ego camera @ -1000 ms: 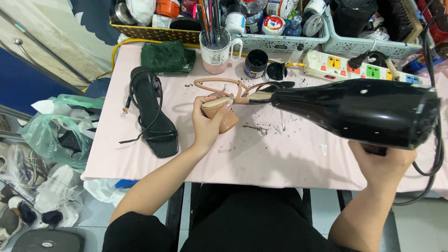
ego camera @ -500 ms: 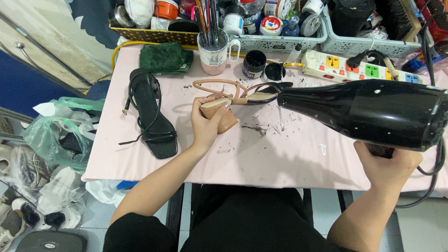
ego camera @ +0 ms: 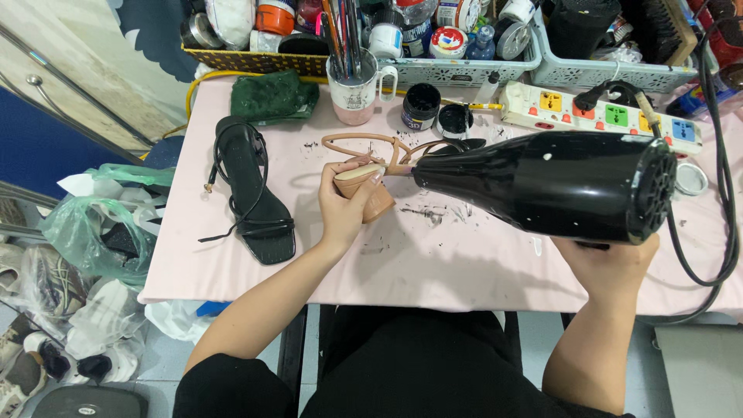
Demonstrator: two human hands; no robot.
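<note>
a tan strappy heeled sandal (ego camera: 364,174) lies on the pink table (ego camera: 464,263), near its middle, with its block heel turned toward the person and its thin straps looping away toward the back. the left hand (ego camera: 344,205) is closed around the heel end, fingers wrapped over the sole edge and thumb underneath, pinning the shoe in place. the right hand (ego camera: 600,263) is wrapped around the handle of a black hair dryer (ego camera: 549,184), mostly hidden beneath its body; the narrow nozzle points straight at the heel area and sits just beside the left hand's fingertips. as a judgement, the warming of that spot looks to be in hand, and nothing shows it finished: the sole edge is still gripped and no glue or tool is at the shoe. dark flecks and scrapings (ego camera: 433,213) lie scattered on the table just in front of the sandal. to the left, well apart, a black strappy sandal (ego camera: 255,197) lies flat and untouched. behind it sits a green cloth (ego camera: 275,97), then a pink mug of brushes (ego camera: 354,89), two small dark jars (ego camera: 437,112) and a white power strip (ego camera: 604,116) along the back.
</note>
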